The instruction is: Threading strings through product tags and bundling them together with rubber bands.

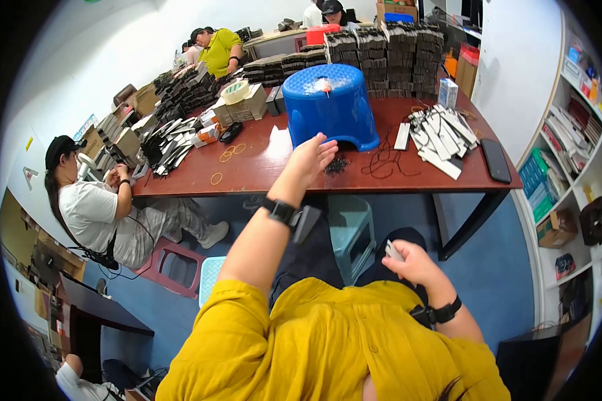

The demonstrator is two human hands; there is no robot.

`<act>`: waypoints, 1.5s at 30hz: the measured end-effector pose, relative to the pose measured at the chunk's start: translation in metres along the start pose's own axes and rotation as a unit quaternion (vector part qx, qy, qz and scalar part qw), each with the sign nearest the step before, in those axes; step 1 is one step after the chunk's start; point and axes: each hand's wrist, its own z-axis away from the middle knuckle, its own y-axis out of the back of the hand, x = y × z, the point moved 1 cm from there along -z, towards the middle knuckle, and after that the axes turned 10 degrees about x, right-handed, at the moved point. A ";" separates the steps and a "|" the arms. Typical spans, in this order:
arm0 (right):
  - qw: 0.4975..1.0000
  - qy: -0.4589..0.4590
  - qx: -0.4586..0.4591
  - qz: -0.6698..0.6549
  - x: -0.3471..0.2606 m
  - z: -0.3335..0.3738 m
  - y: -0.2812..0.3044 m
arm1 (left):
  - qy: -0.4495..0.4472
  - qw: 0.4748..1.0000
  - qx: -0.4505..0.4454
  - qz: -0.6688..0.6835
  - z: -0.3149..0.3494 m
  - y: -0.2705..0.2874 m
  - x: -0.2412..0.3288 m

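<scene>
My left hand [309, 162] reaches over the table's front edge with its fingers stretched out and nothing visible in it. Just past its fingertips lies a small heap of black bits [338, 165]. Behind it, an upturned blue plastic stool [331, 110] stands on the table, with a small white and orange thing [323, 85] on top. Low over my lap, my right hand [418, 265] is closed on a small pale flat piece [394, 251], whose exact kind I cannot make out. To the right of the stool, white strips [440, 137] lie in a loose pile beside thin dark cords [389, 160].
A dark phone [495, 160] lies at the right end of the red-brown table [261, 175]. Stacked dark bundles [401, 60] line the back. Yellow rubber bands [233, 153] and a tape roll [235, 91] lie left. A person in white [90, 200] sits at the left end.
</scene>
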 end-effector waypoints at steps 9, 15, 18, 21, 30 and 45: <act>0.996 -0.078 0.006 -0.030 0.022 -0.013 0.013 | 0.185 0.910 0.091 0.360 -0.073 -0.075 -0.032; 0.995 -0.082 -0.013 -0.048 0.025 -0.039 0.017 | 0.021 0.894 0.141 0.424 -0.094 -0.060 -0.045; 0.995 -0.093 -0.022 -0.040 0.020 -0.044 0.018 | 0.004 0.840 0.108 0.532 -0.112 -0.067 -0.043; 0.996 -0.078 -0.009 -0.052 0.018 -0.043 0.022 | -0.031 0.844 0.157 0.512 -0.127 -0.060 -0.047; 0.996 -0.088 -0.011 -0.023 0.010 -0.048 0.009 | -0.107 0.818 0.123 0.552 -0.085 -0.034 0.020; 0.997 -0.064 -0.045 0.015 -0.003 -0.068 -0.016 | -0.236 0.863 0.255 0.366 0.063 0.204 0.173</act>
